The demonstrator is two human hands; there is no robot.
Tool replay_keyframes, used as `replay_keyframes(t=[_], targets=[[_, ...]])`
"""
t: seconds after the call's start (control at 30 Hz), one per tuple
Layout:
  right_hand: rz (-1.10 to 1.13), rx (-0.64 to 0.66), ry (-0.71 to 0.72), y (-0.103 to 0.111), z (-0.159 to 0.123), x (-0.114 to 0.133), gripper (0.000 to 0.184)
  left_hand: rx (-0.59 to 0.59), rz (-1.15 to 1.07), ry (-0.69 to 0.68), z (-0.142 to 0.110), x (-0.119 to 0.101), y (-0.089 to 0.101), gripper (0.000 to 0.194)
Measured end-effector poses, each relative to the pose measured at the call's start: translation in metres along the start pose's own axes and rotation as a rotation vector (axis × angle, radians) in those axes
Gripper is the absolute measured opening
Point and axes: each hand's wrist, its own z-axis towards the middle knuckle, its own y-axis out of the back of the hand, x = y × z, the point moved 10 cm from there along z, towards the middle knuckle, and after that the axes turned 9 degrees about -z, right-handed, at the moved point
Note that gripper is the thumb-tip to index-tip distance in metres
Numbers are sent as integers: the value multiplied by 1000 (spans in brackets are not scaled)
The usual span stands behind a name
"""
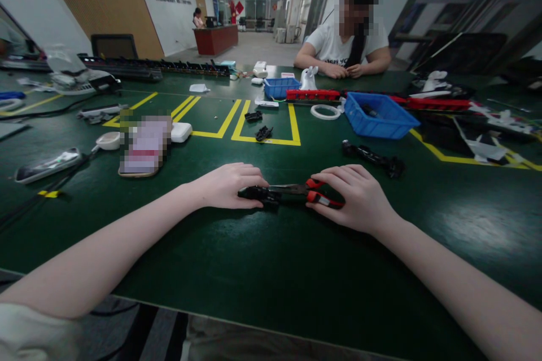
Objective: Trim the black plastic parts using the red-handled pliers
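Observation:
My left hand (231, 186) is closed around a small black plastic part (265, 196) just above or on the green table; its exact shape is partly hidden by my fingers. From the right, my right hand (353, 194) grips needle-nose pliers (311, 189) by their red and black handles. The pliers' jaws point left and meet the black part, though I cannot tell whether they pinch it. Two loose black parts (263, 133) lie beyond my hands inside a yellow-taped outline. A longer black part (372, 158) rests past my right hand.
Blue bins (381, 124) and a white ring (325, 112) stand farther back. At left lie a phone (146, 146), a white case (181, 132) and cables (55, 183). Across the green table (262, 271) sits another person (345, 39), hands together on the tabletop.

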Motion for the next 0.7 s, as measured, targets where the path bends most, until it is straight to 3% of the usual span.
replay_keyframes(t=[0.7], targets=[[-1, 29, -2, -3, 1, 3, 35, -55, -389, 137, 3, 7, 1, 27]])
